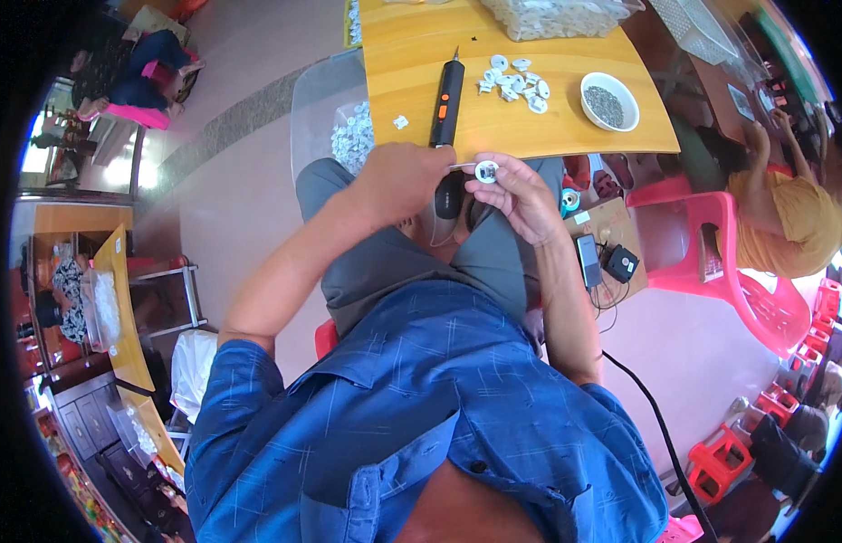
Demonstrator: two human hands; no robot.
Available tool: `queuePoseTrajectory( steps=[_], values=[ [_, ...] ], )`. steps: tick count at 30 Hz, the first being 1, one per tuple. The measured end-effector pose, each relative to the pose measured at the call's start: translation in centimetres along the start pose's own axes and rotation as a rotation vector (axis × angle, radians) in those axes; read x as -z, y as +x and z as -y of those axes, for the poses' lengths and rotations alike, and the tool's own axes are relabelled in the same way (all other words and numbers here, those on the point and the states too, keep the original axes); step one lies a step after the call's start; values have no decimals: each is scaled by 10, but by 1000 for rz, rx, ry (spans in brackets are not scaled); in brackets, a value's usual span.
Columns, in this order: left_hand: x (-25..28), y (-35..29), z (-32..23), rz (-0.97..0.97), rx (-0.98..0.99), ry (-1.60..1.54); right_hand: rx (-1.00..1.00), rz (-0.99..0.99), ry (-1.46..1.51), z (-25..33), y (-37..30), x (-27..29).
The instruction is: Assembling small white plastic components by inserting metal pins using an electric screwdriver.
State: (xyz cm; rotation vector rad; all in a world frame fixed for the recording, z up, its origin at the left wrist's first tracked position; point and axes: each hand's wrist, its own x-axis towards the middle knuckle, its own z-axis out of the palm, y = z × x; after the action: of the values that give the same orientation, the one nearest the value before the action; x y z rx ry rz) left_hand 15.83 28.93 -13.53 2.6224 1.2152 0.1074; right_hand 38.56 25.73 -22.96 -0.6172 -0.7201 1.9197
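In front of my lap, my left hand point(398, 184) is closed around a thin metal tool point(459, 166). Its far end meets a small round white plastic part point(486, 171) with a dark middle. Fingers and thumb of my right hand point(519, 197) pinch this part. Beyond my left hand, a black electric screwdriver point(447, 104) with orange buttons lies on the yellow table point(403, 63). Several similar white parts point(514, 83) lie in a loose group right of it. A white bowl point(631, 109) holds small grey metal pieces. One small white piece point(400, 121) lies left of the screwdriver.
A clear tub of white parts point(352, 138) stands below the table's left side. At the far edge sits a clear box point(561, 20) of translucent pieces. A pink chair point(724, 231) and a cardboard box point(611, 231) with cabled devices are to the right. Other people sit nearby.
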Motion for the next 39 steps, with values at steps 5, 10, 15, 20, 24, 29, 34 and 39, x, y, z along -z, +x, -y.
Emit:
queuePoseTrajectory(
  steps=[5,10,15,20,24,29,34,39],
  values=[
    [-31,-13,-23,-101,188,-161,52,-58,54,-5,3,-6],
    [-45,-11,-32,-202,240,-378,127,-108,134,-5,3,-10],
    [-56,-5,-33,-286,245,-532,125,-102,157,-9,4,-9],
    [-60,-3,-33,-331,221,-584,128,-118,147,-8,5,-9],
    [-61,-2,-32,-353,190,-617,131,-132,151,-6,4,-9],
    [-46,-2,-33,-406,194,-577,131,-153,151,-6,3,-7],
    [-46,8,-31,-440,148,-462,116,-80,158,-10,6,-7],
    [-61,15,-25,-539,24,-423,122,-47,127,-12,7,-5]
  ],
)
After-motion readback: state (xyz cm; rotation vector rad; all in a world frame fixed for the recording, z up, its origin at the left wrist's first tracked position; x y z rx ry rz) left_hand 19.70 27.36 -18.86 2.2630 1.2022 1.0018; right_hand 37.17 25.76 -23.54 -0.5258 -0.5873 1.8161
